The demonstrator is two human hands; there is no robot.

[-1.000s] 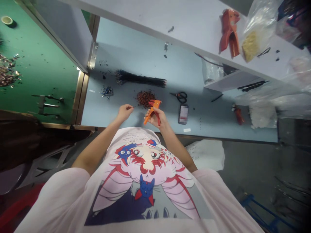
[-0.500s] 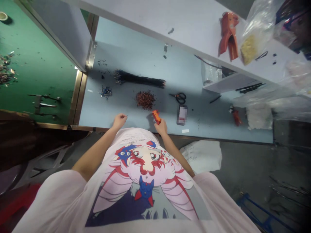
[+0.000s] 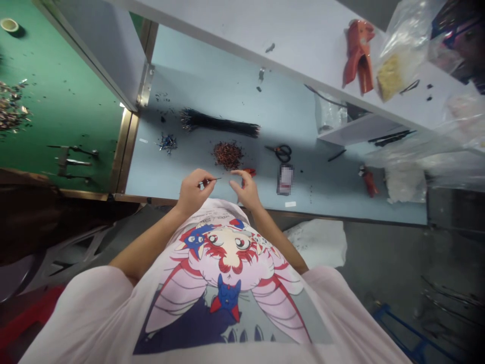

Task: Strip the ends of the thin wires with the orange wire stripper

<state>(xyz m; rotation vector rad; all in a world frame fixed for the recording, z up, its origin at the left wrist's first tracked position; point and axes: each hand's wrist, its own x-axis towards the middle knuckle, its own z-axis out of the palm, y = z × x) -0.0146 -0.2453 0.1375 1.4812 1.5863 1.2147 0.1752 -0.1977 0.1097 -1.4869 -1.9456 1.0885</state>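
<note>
My left hand [image 3: 194,192] pinches a short, thin dark wire [image 3: 214,180], whose tip points right. Opposite it, my right hand [image 3: 247,191] has thumb and forefinger spread apart, a little short of the wire's tip. An orange-red plier-like hand tool [image 3: 250,172] shows just behind the right hand, partly hidden by it. Beyond both hands lies a heap of small copper-coloured pieces [image 3: 228,155]. Farther back, a long bundle of black wires [image 3: 222,123] with bared ends rests on the blue-grey table [image 3: 182,172].
Black-handled scissors [image 3: 281,152] and a phone [image 3: 285,179] lie to the right. A small pile of blue and silver bits [image 3: 166,143] sits left. Overhead, a white shelf [image 3: 295,45] carries a red-orange tool [image 3: 358,55] and plastic bags. Red-handled pliers [image 3: 369,181] lie far right.
My right hand has let go of the orange-red tool, which now lies on the table, and has opened. My left hand has moved right and forward with the wire.
</note>
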